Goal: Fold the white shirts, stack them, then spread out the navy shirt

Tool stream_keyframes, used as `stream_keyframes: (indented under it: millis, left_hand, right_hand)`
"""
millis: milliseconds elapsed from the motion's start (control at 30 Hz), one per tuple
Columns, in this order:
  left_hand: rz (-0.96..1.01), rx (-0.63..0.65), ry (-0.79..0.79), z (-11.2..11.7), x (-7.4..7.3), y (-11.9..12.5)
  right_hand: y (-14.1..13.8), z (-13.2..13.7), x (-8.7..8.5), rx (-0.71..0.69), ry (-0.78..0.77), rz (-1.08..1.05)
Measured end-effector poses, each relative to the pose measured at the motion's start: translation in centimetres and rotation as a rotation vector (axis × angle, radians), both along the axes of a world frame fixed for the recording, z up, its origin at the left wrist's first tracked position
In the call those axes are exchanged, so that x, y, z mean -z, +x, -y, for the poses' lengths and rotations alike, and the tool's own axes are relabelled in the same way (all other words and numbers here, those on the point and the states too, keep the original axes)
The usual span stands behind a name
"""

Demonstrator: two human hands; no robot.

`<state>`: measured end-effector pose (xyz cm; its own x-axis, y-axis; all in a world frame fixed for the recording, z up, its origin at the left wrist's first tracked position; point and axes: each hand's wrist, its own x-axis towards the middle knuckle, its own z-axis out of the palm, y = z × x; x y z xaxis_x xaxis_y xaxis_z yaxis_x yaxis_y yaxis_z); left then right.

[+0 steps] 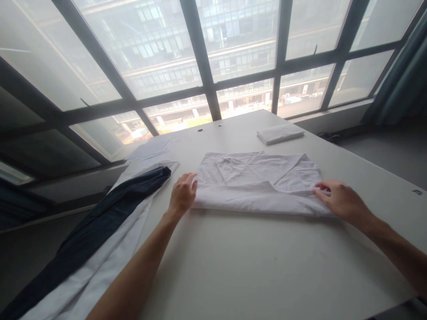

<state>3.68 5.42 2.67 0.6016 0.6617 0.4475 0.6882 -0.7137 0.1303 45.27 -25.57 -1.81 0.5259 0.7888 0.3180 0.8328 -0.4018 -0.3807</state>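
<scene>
A white garment [256, 171] lies spread on the white table, its near edge turned up into a broad folded band. At its left end, my left hand [183, 193] is closed on the edge of the cloth, fingers curled and the thumb toward the fold. My right hand [343, 202] pinches the right end of the folded band between thumb and fingers. Wrinkles run across the upper layer of the garment.
Farther back on the table [240, 258] lies a neatly folded white cloth [280, 133]. To the left, a dark navy garment [113, 218] and white clothes [96, 271] drape over the table's edge. Large windows [167, 49] stand behind; a curtain [396, 80] hangs at right.
</scene>
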Motion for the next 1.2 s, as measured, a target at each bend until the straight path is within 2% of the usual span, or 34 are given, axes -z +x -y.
stream_keyframes:
  millis: [100, 167, 267, 333, 467, 567, 700, 833, 933, 1000, 1067, 1133, 1200]
  left_hand:
    - [-0.13, 0.28, -0.072, 3.9, -0.2, 2.1]
    - [-0.249, 0.349, -0.157, 5.6, 0.7, 3.0]
    - [-0.347, 0.308, -0.246, 6.4, 2.6, 3.5]
    - [-0.363, 0.283, -0.255, 6.3, 3.6, 3.5]
    - [-0.343, 0.282, -0.23, 6.0, 4.2, 3.3]
    - [-0.312, 0.233, -0.235, 5.4, 4.2, 2.5]
    - [-0.32, 0.092, -0.278, 3.0, 4.3, 0.2]
    - [-0.327, 0.032, -0.323, 1.3, 4.2, -1.3]
    - [-0.302, -0.001, -0.284, 2.1, 3.6, -0.7]
    - [-0.26, 0.048, -0.212, 3.4, 2.9, 0.5]
    - [-0.229, 0.184, -0.159, 5.0, 2.5, 2.0]
    - [-0.242, 0.329, -0.152, 6.3, 2.5, 3.3]
    - [-0.289, 0.4, -0.172, 7.1, 3.0, 4.2]
  right_hand:
    - [-2.4, -0.7, -1.2, -0.123, 0.137, 0.136]
    - [-5.0, -1.5, -2.3, -0.266, 0.182, 0.12]
    - [-9.7, -3.2, -3.2, -0.491, 0.142, 0.047]
    - [-12.5, -4.6, -3.1, -0.601, 0.093, 0.039]
    - [-15.6, -7.4, -1.7, -0.679, -0.026, 0.096]
    - [-15.8, -8.8, -0.1, -0.678, -0.118, 0.117]
    - [-15.1, -9.4, 1.3, -0.704, -0.172, 0.132]
    - [-14.9, -9.3, 1.5, -0.701, -0.172, 0.138]
    - [-15.0, -9.3, 1.4, -0.698, -0.186, 0.141]
    - [-15.0, -9.3, 1.4, -0.696, -0.199, 0.143]
    - [-15.0, -9.3, 1.4, -0.694, -0.197, 0.143]
    - [-15.1, -9.3, 1.3, -0.69, -0.193, 0.135]
    - [-15.1, -9.3, 1.1, -0.692, -0.202, 0.108]
